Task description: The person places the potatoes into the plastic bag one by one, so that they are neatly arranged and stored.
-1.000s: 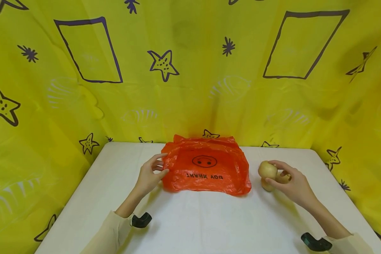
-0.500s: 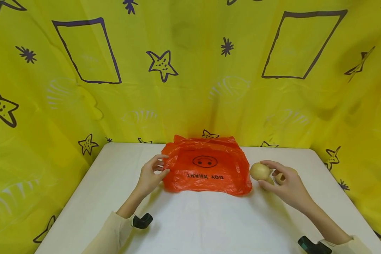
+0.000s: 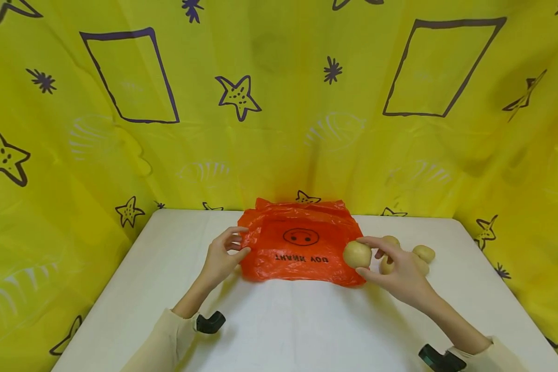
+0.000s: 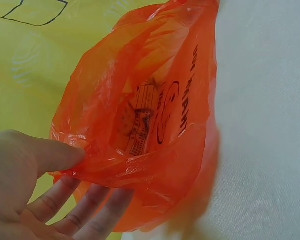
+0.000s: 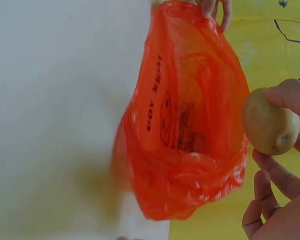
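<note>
My left hand point(image 3: 223, 256) pinches the left rim of a red plastic bag point(image 3: 302, 268), thumb on one side of the film and fingers on the other. In the left wrist view the bag's mouth gapes, and printed marks show through its film. A smiling face and the words THANK YOU are printed on the bag. Between the thumb and fingers of my right hand point(image 3: 402, 274) is a round, pale potato point(image 3: 357, 254), held in front of the bag's right side. The right wrist view shows this potato point(image 5: 270, 122) beside the bag's mouth.
Behind and right of my right hand, several more potatoes point(image 3: 423, 253) lie on the white table point(image 3: 288, 325), partly hidden by the hand. A yellow patterned curtain point(image 3: 279, 155) hangs along the table's back and sides.
My right hand has carried the potato leftward, from beside the other potatoes to the bag's right side, uncovering more of them. My left hand keeps its hold on the bag.
</note>
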`<move>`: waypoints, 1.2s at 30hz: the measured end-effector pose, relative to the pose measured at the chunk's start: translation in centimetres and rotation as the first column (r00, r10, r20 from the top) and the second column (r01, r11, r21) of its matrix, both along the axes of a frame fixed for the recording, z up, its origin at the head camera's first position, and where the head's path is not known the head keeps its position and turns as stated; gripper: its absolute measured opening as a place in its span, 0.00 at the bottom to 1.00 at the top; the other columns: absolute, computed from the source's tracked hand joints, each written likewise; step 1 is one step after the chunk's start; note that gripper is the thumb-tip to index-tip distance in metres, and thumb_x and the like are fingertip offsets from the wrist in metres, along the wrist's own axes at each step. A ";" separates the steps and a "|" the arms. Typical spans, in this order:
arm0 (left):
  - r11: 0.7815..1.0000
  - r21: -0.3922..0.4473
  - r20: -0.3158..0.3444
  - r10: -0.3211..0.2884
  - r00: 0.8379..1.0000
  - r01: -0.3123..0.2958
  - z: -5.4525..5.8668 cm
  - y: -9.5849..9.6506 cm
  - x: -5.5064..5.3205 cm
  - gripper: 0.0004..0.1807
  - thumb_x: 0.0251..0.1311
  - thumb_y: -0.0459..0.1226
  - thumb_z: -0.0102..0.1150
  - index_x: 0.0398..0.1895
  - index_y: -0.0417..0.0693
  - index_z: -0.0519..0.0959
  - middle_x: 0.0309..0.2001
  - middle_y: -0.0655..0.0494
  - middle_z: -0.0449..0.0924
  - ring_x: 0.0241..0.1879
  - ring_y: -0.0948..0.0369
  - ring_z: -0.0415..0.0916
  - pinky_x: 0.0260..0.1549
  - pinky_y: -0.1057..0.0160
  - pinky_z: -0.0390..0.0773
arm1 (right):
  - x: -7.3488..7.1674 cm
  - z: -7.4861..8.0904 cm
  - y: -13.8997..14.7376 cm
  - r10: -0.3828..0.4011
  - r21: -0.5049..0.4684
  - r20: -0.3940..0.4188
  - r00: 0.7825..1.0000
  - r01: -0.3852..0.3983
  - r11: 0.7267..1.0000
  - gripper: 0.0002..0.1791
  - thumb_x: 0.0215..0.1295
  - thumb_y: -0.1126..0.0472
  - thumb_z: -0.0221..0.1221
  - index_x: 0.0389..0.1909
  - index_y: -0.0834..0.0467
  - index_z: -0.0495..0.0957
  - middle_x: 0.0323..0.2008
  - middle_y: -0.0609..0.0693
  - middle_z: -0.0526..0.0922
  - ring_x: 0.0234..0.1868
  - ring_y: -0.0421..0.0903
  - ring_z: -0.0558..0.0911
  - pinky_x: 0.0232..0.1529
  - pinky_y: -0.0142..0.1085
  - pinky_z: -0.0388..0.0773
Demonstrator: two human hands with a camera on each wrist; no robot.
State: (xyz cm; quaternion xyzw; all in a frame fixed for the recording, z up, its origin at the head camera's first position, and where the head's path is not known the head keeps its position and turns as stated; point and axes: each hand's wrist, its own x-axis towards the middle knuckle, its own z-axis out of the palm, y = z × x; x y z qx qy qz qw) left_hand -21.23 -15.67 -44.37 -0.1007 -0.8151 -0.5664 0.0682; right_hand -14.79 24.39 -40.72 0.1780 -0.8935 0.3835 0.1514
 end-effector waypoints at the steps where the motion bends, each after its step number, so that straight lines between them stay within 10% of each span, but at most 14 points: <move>1: 1.000 0.006 0.005 -0.001 1.000 0.001 0.0 0.0 0.0 0.24 0.59 0.25 0.69 0.59 0.46 0.80 0.45 0.42 0.83 0.41 0.49 0.83 0.29 0.63 0.86 | -0.1 0.0 -0.3 0.006 0.000 0.004 1.000 -0.006 1.000 0.30 0.56 0.58 0.77 0.60 0.44 0.80 0.46 0.39 0.82 0.40 0.39 0.72 0.36 0.34 0.72; 36: 0.999 -0.008 0.116 0.037 0.993 -0.037 0.4 0.4 0.0 0.26 0.62 0.26 0.68 0.63 0.50 0.78 0.48 0.45 0.83 0.45 0.49 0.81 0.32 0.60 0.87 | -4.5 -2.4 -8.9 0.227 -0.156 0.171 0.959 -0.201 0.967 0.30 0.56 0.57 0.76 0.61 0.46 0.80 0.51 0.45 0.84 0.47 0.55 0.78 0.44 0.47 0.77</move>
